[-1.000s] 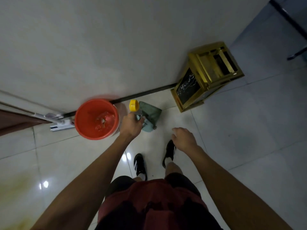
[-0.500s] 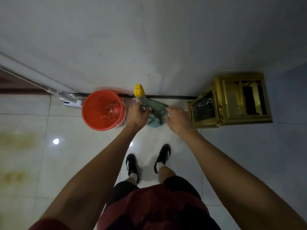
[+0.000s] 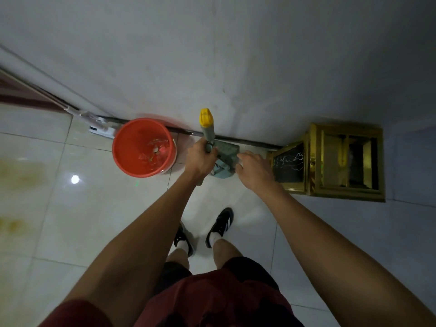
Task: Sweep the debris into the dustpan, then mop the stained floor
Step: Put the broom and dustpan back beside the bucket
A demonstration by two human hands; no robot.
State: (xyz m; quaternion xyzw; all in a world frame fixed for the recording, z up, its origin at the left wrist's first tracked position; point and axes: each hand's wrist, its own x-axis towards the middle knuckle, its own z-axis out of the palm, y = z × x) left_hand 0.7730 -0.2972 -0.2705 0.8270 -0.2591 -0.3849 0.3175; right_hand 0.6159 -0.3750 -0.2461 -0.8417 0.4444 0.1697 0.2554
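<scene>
- Now both hands are at the dustpan set against the wall, centre of frame; a second ago the right hand (image 3: 253,171) hung free over the floor near the shoes, and half a second ago it had reached the pan.
- Left hand (image 3: 200,159): grip closed round the grey handle (image 3: 209,135) just below its yellow cap (image 3: 206,118).
- Right hand: fingers curled onto the right edge of the dustpan (image 3: 225,161); whether it pinches the pan or just rests on it cannot be told.
- Camera view has swung too: wall now fills the top half, gold bin (image 3: 330,161) sits square at right.
- Judgement: the set is being picked up or parked, not swept with. Bits of debris lie inside the orange bucket (image 3: 144,147), so sweeping looks done and mopping is next.
- Mop (image 3: 99,122) leans on the wall, upper left, head on the floor just left of the bucket. Untouched.
- Yellow-brown stains (image 3: 21,171) at far left edge of frame, well apart from the hands.
- Room: dustpan is boxed in, wall behind, bucket near on its left, gold bin just beside the right hand. Open tile lies toward the bottom of frame and left, past the bucket.
- Risk: swinging the long handle left could knock the bucket over.
</scene>
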